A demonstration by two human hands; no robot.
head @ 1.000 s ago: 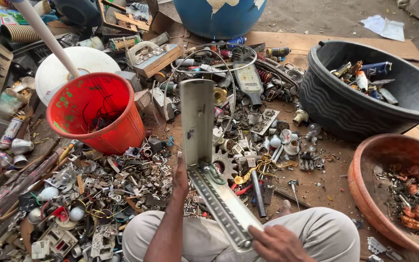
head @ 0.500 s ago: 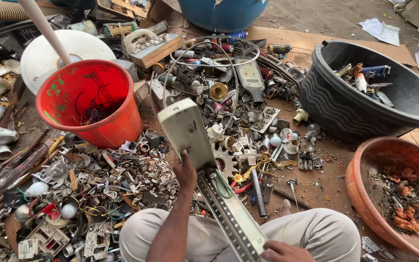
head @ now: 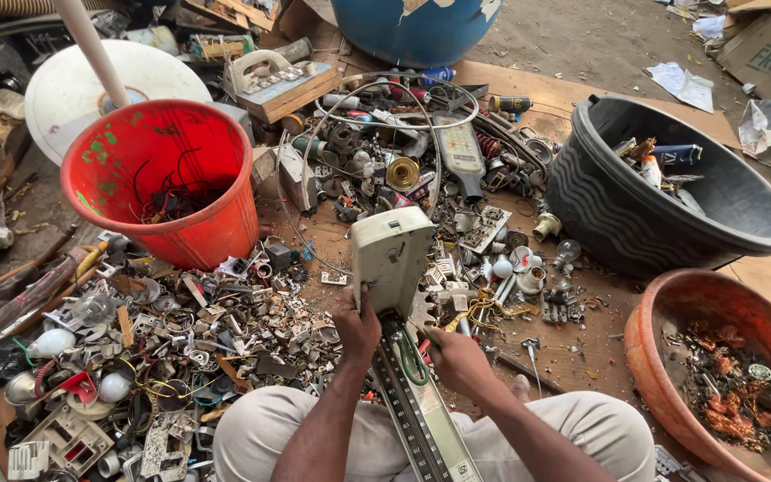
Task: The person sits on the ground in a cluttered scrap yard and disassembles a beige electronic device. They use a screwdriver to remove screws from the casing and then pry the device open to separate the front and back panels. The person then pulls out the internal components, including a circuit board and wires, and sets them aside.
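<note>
A person sits on the ground in a big heap of scrap. Both hands hold one long old device (head: 401, 357) that lies between the knees. It has a cream box lid at the far end and a long flat strip with a scale at the near end.

The left hand (head: 356, 323) is wrapped around the spot where the lid meets the strip, fingers closed tight on it. The right hand (head: 459, 359) grips the right edge of the strip, close to a green wire loop (head: 412, 361), fingers curled around it.

It looks like the device is being pulled apart right now. The next pull needs a firm hold on the strip while the lid is bent back.

A red bucket (head: 171, 178) stands far left. A black tub (head: 671, 192) is far right, and a brown bowl (head: 671, 375) is near right.
</note>
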